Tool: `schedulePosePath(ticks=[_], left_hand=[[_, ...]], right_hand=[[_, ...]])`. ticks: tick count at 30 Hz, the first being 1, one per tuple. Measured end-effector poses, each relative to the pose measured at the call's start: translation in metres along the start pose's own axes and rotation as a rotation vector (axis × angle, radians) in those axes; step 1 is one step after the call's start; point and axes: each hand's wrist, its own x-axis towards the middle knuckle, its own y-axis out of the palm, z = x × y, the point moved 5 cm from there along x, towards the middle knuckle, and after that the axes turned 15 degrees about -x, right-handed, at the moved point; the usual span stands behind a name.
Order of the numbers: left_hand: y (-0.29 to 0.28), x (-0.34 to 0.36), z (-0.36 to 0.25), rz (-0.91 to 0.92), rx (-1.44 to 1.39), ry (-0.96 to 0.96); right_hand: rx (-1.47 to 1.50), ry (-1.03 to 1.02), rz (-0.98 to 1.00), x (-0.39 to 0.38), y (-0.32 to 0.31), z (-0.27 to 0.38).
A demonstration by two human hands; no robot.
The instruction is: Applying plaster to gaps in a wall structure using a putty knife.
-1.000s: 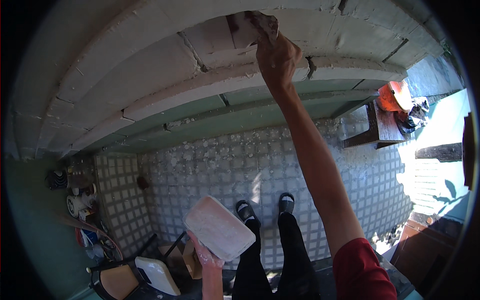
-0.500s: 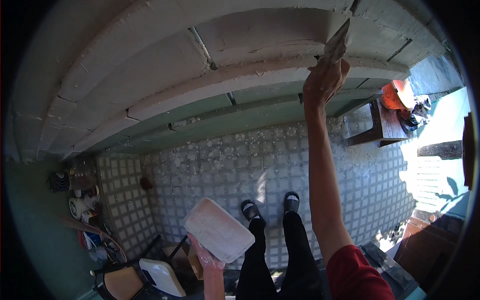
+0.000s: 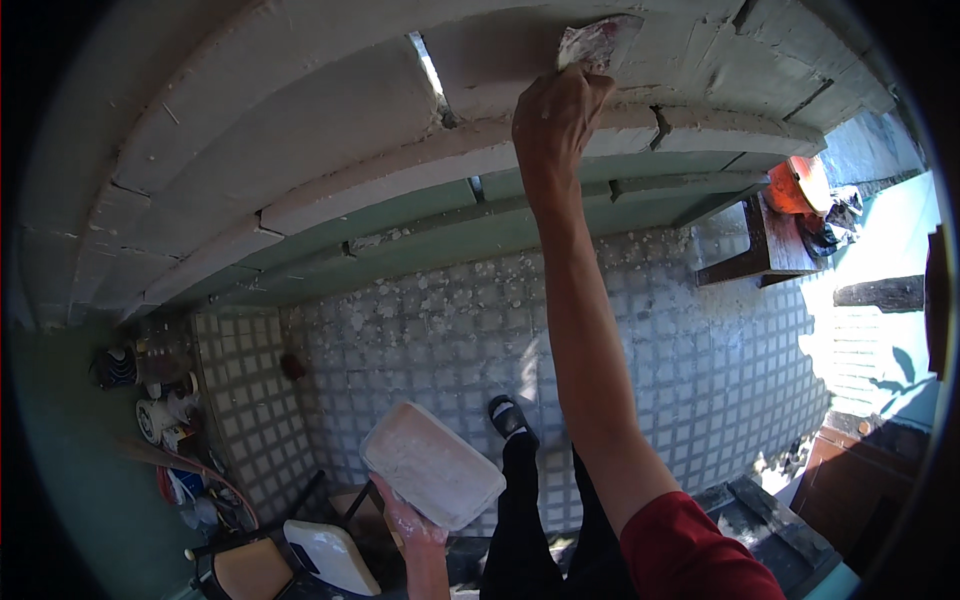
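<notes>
My right hand (image 3: 565, 115) is stretched far up and closed around a putty knife (image 3: 598, 42), whose wide, putty-smeared blade lies against the light-coated wall (image 3: 500, 65). Most of the knife's handle is hidden by my fingers. Low in front of me, my left hand (image 3: 415, 525) grips the edge of a shallow rectangular tub (image 3: 433, 465). Pale residue coats the inside of the tub and also smears that hand. Narrow gaps and rough joints cut across the wall's ledges, with one bright slot (image 3: 427, 65) left of the knife.
A dark wooden bench (image 3: 765, 245) carries an orange bucket (image 3: 798, 186) at the right. Chairs (image 3: 325, 555) stand at lower left, near assorted containers (image 3: 155, 415) along the side wall. White splatters dot the tiled floor (image 3: 430, 340) below the wall.
My right hand has swept leftward along the wall with the putty knife, and the blade now lies flatter. The tub in my left hand has shifted slightly left and down.
</notes>
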Motion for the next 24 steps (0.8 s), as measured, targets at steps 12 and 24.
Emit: schedulePosePath(ticks=[12, 24], left_hand=[[-0.003, -0.012, 0.016, 0.004, -0.048, -0.015], [0.012, -0.018, 0.046, 0.038, 0.009, -0.049]], right_hand=[[0.059, -0.071, 0.404, -0.029, -0.061, 0.019], [-0.095, -0.087, -0.057, 0.063, -0.091, -0.124]])
